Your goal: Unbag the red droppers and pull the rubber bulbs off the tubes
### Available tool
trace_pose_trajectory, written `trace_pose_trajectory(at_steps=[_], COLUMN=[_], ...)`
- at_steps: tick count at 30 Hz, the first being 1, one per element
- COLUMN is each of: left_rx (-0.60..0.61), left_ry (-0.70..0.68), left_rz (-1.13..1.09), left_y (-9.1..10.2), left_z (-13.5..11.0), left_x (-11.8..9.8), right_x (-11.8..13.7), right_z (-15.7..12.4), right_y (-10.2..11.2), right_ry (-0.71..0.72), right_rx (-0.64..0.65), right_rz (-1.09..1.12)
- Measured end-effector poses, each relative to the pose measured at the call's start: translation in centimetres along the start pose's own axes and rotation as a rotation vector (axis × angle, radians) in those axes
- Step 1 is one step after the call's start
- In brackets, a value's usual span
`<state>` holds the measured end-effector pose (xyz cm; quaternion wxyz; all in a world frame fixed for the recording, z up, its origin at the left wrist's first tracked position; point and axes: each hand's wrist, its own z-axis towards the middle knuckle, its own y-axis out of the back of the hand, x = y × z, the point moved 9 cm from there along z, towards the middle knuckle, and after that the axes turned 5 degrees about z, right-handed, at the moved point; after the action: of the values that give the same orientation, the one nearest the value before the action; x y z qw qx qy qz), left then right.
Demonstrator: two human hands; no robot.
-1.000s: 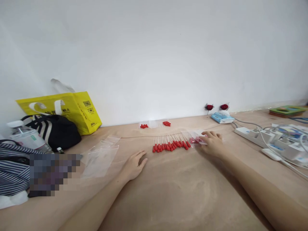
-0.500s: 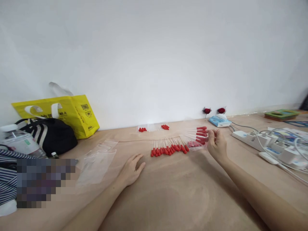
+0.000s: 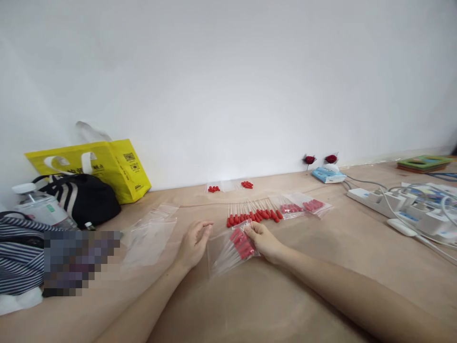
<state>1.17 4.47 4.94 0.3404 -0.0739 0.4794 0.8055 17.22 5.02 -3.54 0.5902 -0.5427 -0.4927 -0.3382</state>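
My right hand (image 3: 263, 242) is closed on the edge of a clear zip bag (image 3: 221, 259) with several red-tipped sticks (image 3: 243, 243) inside, their red ends towards my fingers. My left hand (image 3: 194, 243) hovers or rests just left of this bag, fingers slightly bent and apart, holding nothing. Behind the held bag lies a row of loose red-tipped sticks (image 3: 262, 214), tips towards me. Two filled clear bags (image 3: 291, 209) lie flat at the right end of that row.
Clear plastic bags (image 3: 152, 238) lie left of my left hand. More bagged red-tipped sticks (image 3: 247, 185) are near the wall. A yellow bag (image 3: 123, 166), black bag (image 3: 94, 200) and bottle (image 3: 46, 207) stand left. At right are a tissue pack (image 3: 327, 175) and power strip (image 3: 367, 197) with cables.
My right hand has brought a filled bag leftwards and nearer to me, in front of the loose row. My left hand has shifted slightly, its fingers now more curved.
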Motion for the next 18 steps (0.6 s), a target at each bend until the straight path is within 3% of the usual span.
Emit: trace_pose_trajectory(at_steps=[5,9,14,18], left_rx=[0.284,0.455,0.488,0.437], left_ry=[-0.216,-0.222,-0.164,-0.16], left_rz=[-0.001,-0.068,-0.142,-0.159], left_y=[-2.3,-3.6,-3.5,-3.5], left_z=[-2.0,-3.5,-3.0,-1.7], left_x=[-3.7,-3.8,-3.3,-4.2], right_x=[-0.4,-0.1,2.0,2.9], right_z=[0.5,-0.2,-1.0,-1.8], right_y=[-0.2,1.6,4.1,3.6], right_ry=[-0.122,-0.165,0.098,0.279], right_rx=[0.052,0.073,0.044,0.063], right_rz=[-0.045,-0.065,-0.29,-0.56])
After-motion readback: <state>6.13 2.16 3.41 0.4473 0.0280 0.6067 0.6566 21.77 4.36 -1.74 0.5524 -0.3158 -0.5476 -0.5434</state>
